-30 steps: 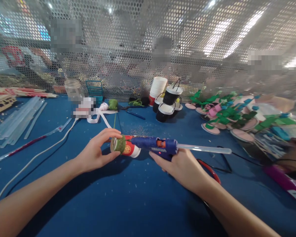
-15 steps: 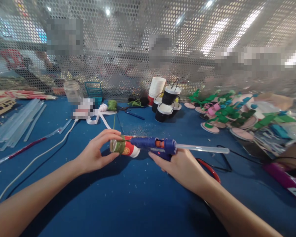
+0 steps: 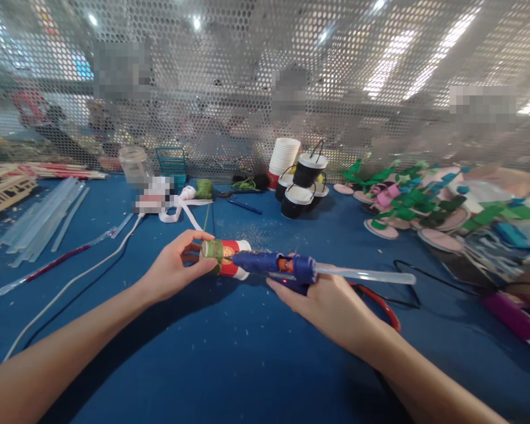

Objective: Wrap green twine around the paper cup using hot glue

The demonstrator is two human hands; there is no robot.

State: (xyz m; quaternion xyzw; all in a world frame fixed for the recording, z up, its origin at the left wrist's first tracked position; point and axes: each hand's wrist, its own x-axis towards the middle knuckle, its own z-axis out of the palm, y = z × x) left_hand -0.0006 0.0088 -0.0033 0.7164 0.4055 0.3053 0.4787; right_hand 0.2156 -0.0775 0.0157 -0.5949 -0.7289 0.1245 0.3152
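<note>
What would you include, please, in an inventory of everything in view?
Yarn-wrapped paper cup: one, red-white with green yarn, centre
Plastic glue gun: one, blue, centre
Glue stick: one, clear, in gun's rear
Slim plastic sticks: many, clear, left
Openwork wooden strips: several, tan, left
Round jar: one, clear, back left
Wire rack: one, teal, back left
Yarn ball: one, green, back
Long ribbon: one, white, beside yarn ball
Nested paper cups: one stack, white, back
Round pails: four visible, black, back
Craft plants: many, green-pink-blue, right
Power strip: one, purple, right
Flat tabletop: one, blue, beneath
Perforated metal screen: one, grey, behind
Left grip: one, bare, on cup
Right grip: one, bare, on gun
</note>
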